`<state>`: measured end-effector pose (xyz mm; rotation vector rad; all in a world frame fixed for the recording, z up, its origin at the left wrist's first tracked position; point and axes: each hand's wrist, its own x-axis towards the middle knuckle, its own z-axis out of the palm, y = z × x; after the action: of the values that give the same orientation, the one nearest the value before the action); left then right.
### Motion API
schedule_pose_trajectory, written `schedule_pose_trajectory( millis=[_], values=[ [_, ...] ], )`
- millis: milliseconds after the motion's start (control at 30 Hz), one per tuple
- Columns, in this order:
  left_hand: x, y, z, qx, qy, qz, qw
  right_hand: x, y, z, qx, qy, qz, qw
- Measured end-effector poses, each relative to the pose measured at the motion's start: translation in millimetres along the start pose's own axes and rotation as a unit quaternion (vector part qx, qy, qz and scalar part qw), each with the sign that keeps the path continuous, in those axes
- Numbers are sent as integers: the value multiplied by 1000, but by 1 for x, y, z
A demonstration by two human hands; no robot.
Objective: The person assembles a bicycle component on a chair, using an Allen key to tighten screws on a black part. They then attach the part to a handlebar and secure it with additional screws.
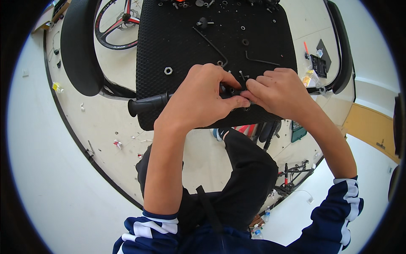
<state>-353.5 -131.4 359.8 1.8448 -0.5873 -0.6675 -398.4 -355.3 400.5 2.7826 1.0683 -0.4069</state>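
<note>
A black handlebar grip (148, 104) sticks out to the left from under my left hand (196, 99). That hand is closed round the bar, its thumb and index finger pinching near the bar's middle. My right hand (279, 93) is closed too, its fingertips meeting the left thumb; what it pinches is mostly hidden. Small bolts (242, 76) show just beyond the fingertips. Past the hands lie two L-shaped hex keys, one long (210, 44) and one shorter (263, 61). A silver hex nut (168, 70) lies beyond the grip.
The black textured seat (152, 51) sits between two armrests, left (80, 46) and right (341, 51). Washers, bolts and a black knob-like part (203, 23) are scattered on it. A spoked wheel (126, 17) rests on the floor at far left; a black case (318, 65) lies at right.
</note>
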Motion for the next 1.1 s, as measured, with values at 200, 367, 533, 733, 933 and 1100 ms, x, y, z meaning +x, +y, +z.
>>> schedule_pose_trajectory(
  millis=[200,367,533,733,933,1100],
  values=[
    [-1,-2,0,-9,-5,1,1000,4,-6,-2,-54,140,-51,987],
    [0,0,1,-8,1,-7,1000,2,1,-4,37,-34,11,999],
    [0,0,-1,-1,-6,-2,1000,2,-3,-5,-14,59,-27,998],
    [0,-1,3,4,21,6,1000,4,3,6,-78,133,-110,982],
    [0,5,1,-10,-18,-10,1000,2,13,16,-90,170,-133,972],
    [0,-2,1,-6,-20,3,1000,6,15,19,50,155,-98,982]
  ],
)
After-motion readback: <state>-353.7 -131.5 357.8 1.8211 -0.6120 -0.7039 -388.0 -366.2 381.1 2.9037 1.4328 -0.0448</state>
